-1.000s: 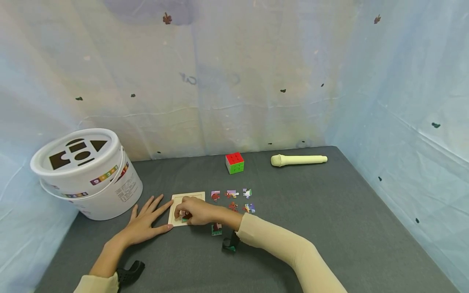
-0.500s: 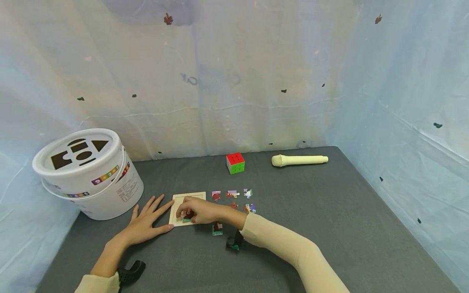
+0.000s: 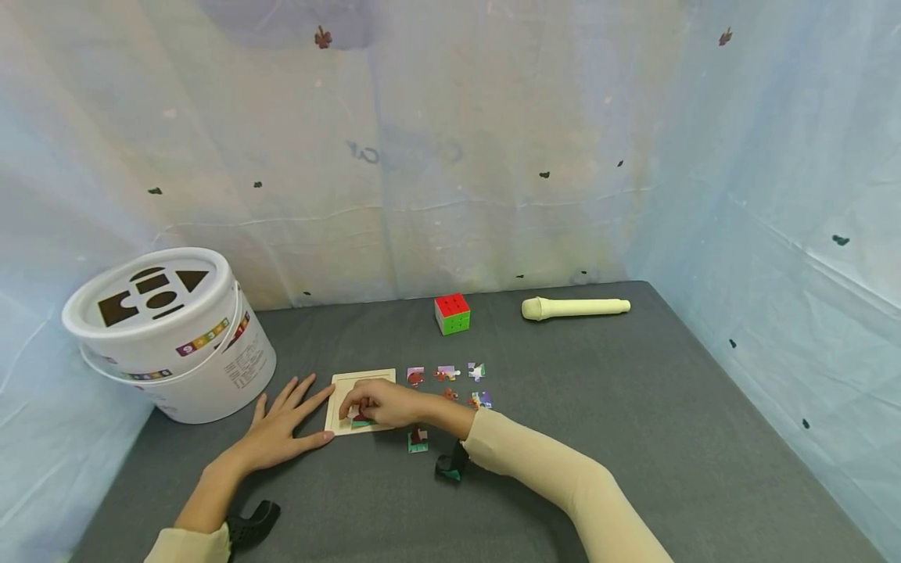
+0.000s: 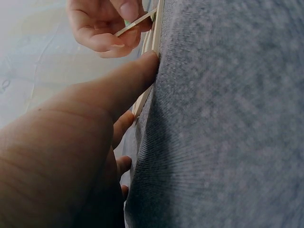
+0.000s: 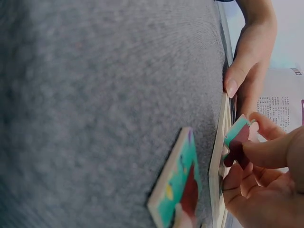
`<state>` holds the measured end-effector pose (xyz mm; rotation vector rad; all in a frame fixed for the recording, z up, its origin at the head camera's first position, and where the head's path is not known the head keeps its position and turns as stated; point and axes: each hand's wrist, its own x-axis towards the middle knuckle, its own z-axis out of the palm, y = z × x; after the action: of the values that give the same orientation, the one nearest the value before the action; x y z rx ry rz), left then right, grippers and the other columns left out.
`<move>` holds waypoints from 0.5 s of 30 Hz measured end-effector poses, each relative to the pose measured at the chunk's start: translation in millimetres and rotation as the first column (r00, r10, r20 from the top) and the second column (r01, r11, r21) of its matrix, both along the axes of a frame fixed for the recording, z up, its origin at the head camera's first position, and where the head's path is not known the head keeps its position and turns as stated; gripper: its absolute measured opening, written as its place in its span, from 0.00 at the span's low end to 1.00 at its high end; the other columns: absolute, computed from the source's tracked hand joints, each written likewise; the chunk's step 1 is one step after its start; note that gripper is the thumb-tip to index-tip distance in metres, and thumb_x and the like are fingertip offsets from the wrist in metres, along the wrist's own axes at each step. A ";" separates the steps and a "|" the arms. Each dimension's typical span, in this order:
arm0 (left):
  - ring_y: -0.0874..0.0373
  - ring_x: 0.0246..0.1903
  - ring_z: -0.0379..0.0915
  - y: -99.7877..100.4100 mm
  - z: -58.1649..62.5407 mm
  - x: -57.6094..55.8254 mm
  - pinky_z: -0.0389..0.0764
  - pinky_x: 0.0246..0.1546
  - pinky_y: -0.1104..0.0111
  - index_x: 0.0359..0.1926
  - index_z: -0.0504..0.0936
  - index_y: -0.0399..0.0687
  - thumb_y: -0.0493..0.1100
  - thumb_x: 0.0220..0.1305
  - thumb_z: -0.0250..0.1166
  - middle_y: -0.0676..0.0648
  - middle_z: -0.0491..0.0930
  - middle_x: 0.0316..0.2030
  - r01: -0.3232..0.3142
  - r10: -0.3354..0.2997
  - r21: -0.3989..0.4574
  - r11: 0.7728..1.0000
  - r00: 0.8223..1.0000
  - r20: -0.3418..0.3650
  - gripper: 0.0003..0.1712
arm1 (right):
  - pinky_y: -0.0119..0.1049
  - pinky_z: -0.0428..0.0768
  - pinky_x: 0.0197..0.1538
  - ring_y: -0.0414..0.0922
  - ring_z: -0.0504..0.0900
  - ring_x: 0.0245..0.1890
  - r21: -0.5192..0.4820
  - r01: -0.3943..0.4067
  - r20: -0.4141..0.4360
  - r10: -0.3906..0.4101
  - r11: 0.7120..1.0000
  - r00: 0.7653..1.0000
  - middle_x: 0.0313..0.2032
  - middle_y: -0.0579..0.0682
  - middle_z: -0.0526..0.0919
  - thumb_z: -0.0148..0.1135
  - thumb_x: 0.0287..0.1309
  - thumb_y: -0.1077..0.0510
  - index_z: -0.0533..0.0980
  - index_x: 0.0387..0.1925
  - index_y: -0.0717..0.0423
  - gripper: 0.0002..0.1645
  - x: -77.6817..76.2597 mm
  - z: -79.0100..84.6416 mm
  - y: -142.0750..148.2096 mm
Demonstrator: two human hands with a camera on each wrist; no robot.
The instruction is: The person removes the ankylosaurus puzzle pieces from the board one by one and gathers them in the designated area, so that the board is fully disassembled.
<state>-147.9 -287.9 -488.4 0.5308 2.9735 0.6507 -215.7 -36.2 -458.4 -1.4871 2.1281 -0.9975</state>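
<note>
A pale wooden puzzle tray [image 3: 362, 373] lies on the grey cloth. My left hand [image 3: 274, 435] rests flat with fingers spread, its thumb and index fingertips at the tray's left edge. Over the tray, my right hand [image 3: 380, 403] pinches a jigsaw piece [image 5: 239, 137] between thumb and fingers. That piece is teal and dark red, and it is tilted above the tray in the right wrist view. In the left wrist view its thin pale edge [image 4: 136, 23] shows. My right hand hides part of the tray's inside.
Several loose jigsaw pieces lie right of the tray, among them a purple-and-white one [image 3: 476, 371] and a teal one [image 3: 418, 440] near my right wrist. Behind stand a red-and-green puzzle cube [image 3: 453, 314] and a cream microphone-shaped object [image 3: 576, 309]. A white lidded bucket [image 3: 190, 352] is at left.
My right hand has stayed over the tray with small finger movements, and the jigsaw piece has turned slightly in its grip. The left hand has kept its place.
</note>
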 end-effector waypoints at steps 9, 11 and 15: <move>0.28 0.73 0.37 0.2 0.4 -0.7 0.34 0.58 0.23 0.76 0.61 0.59 0.69 0.61 0.64 0.35 0.50 0.76 0.001 -0.001 -0.006 1.000 1.000 0.005 0.48 | 0.24 0.72 0.38 0.39 0.73 0.34 -0.036 0.012 0.110 -0.008 0.999 0.994 0.43 0.55 0.80 0.49 0.65 0.79 0.81 0.46 0.64 0.19 -1.6 -2.3 0.5; 0.28 0.73 0.37 0.0 0.0 -0.9 0.34 0.58 0.23 0.76 0.61 0.59 0.69 0.61 0.64 0.35 0.50 0.76 0.001 -0.001 -0.008 1.000 1.000 0.002 0.48 | 0.24 0.72 0.38 0.39 0.72 0.33 -0.042 0.009 0.132 -0.003 0.999 0.991 0.44 0.56 0.81 0.49 0.64 0.79 0.81 0.46 0.64 0.19 -1.8 -2.0 0.8; 0.28 0.73 0.38 -0.4 -0.5 -0.9 0.34 0.58 0.23 0.76 0.61 0.60 0.69 0.61 0.64 0.35 0.50 0.76 0.002 -0.002 -0.008 1.000 1.000 -0.003 0.47 | 0.24 0.72 0.37 0.38 0.72 0.32 -0.054 -0.003 0.167 0.012 0.999 0.986 0.43 0.58 0.81 0.48 0.64 0.79 0.80 0.47 0.66 0.18 -2.2 -1.3 1.4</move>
<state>-148.8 -288.3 -488.9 0.5345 2.9771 0.6382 -217.9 -34.8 -459.7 -1.3823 1.9913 -1.1420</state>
